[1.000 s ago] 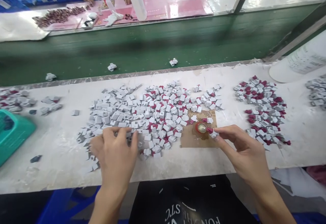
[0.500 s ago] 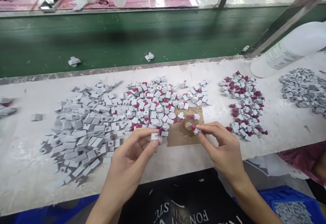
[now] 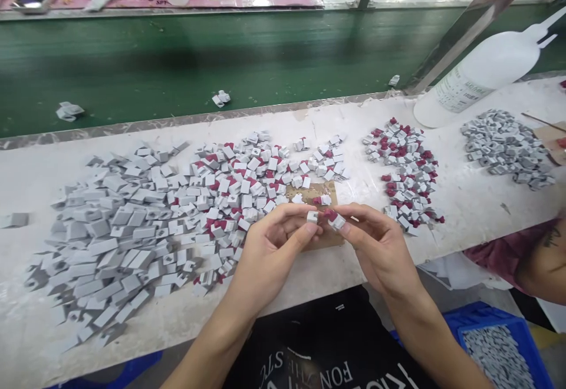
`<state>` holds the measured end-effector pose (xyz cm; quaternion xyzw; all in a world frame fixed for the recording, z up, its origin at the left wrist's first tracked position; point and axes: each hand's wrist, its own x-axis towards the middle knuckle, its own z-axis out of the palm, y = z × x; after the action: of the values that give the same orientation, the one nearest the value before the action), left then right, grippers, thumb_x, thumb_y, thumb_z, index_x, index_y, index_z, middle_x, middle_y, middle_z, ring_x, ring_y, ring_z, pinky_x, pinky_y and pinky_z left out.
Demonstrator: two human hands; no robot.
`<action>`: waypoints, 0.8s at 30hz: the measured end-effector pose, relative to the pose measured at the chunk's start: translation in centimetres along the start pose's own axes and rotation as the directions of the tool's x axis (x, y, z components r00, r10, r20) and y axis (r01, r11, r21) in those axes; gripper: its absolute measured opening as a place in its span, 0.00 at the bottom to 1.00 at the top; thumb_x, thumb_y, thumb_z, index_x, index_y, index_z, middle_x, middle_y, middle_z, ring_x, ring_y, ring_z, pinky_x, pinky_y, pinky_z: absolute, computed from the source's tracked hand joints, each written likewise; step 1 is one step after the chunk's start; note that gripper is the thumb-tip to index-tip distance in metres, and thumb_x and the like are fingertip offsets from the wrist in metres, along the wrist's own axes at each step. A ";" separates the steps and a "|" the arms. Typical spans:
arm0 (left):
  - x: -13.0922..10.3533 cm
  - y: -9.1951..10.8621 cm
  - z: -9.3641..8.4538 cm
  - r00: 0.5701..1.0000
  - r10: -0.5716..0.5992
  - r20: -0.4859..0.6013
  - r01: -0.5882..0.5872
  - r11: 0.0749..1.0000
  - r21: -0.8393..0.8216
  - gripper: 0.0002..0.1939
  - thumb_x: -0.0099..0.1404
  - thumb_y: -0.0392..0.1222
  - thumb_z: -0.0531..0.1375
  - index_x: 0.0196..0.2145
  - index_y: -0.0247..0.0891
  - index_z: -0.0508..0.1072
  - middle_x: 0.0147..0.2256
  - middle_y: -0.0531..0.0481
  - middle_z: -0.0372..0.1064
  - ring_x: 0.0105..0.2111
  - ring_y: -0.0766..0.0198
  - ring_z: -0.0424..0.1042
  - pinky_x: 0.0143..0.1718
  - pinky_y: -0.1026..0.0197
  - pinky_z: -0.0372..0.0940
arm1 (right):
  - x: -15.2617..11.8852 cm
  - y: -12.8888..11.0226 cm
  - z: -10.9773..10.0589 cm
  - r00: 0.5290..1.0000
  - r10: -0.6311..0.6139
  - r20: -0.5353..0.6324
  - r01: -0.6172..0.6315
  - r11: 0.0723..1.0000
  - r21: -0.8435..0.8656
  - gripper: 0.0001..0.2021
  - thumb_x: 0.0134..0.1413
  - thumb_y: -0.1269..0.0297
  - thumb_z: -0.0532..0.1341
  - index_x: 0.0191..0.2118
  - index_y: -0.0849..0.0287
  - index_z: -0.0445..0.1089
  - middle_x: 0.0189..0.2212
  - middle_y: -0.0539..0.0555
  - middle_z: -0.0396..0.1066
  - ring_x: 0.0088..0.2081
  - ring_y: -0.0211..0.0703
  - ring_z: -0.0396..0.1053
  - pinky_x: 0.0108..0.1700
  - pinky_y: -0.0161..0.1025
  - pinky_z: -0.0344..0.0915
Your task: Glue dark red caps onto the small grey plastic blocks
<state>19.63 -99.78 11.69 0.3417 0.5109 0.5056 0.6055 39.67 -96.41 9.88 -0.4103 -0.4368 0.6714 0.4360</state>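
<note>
Between thumb and fingers, my left hand [image 3: 280, 241] pinches a small grey plastic block [image 3: 312, 217] with a notch in its face. My right hand [image 3: 380, 241] grips a grey plastic piece with a dark red end [image 3: 335, 219], and that red end points toward the block. The two pieces are close together above a brown cardboard patch [image 3: 325, 241], largely covered by my hands. On the cardboard lies another red-and-grey piece [image 3: 322, 200]. A large pile of grey blocks [image 3: 119, 241] spreads to the left, and joined grey-and-red pieces [image 3: 247, 180] adjoin it.
Right of my hands sits a heap of red-and-grey pieces [image 3: 409, 171], then a grey heap [image 3: 504, 147]. A white squeeze bottle [image 3: 473, 76] leans by a metal post. A green belt [image 3: 177, 71] runs behind the table. A blue crate [image 3: 499, 348] and another person's arm [image 3: 543, 259] are at right.
My hands have come together, bringing the grey block beside the red end of the other piece. The view has shifted rightward. The red ring of the small dish on the cardboard is now hidden.
</note>
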 end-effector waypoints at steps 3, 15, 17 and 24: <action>0.3 -0.1 0.2 1.000 -0.008 0.019 0.008 0.999 -0.032 0.04 0.77 0.44 0.75 0.48 0.47 0.89 0.41 0.52 0.86 0.42 0.63 0.87 0.47 0.65 0.84 | 0.1 -0.2 0.0 1.000 -0.002 0.000 0.002 1.000 0.018 0.07 0.71 0.60 0.77 0.50 0.42 0.91 0.47 0.51 0.89 0.49 0.47 0.88 0.54 0.43 0.85; 0.7 0.3 0.0 0.995 0.020 0.098 -0.031 0.994 0.108 0.05 0.76 0.45 0.75 0.49 0.50 0.89 0.47 0.51 0.87 0.48 0.58 0.88 0.52 0.59 0.85 | 0.3 -1.2 -0.3 0.996 -0.082 0.045 0.088 0.983 -0.163 0.09 0.69 0.64 0.77 0.50 0.42 0.92 0.42 0.52 0.86 0.45 0.46 0.84 0.48 0.44 0.83; 0.9 0.8 0.0 0.991 0.034 0.126 -0.054 0.985 0.163 0.06 0.76 0.46 0.75 0.49 0.51 0.89 0.46 0.51 0.87 0.47 0.57 0.88 0.51 0.58 0.85 | 0.4 -1.5 -0.3 0.995 -0.084 0.057 0.092 0.984 -0.153 0.09 0.69 0.64 0.77 0.50 0.43 0.92 0.43 0.52 0.87 0.45 0.46 0.85 0.49 0.44 0.83; 6.1 5.1 -0.3 0.972 0.086 0.220 -0.199 0.795 0.572 0.07 0.74 0.50 0.72 0.45 0.49 0.89 0.40 0.45 0.86 0.37 0.49 0.83 0.34 0.52 0.77 | 2.3 -3.9 -3.4 0.991 -0.130 0.012 0.119 0.860 -0.496 0.12 0.73 0.60 0.72 0.57 0.41 0.89 0.52 0.53 0.88 0.51 0.52 0.84 0.54 0.54 0.83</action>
<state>17.80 -92.64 14.66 0.5952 0.5577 0.3325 0.4734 43.09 -92.51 12.19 -0.4865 -0.6152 0.5030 0.3632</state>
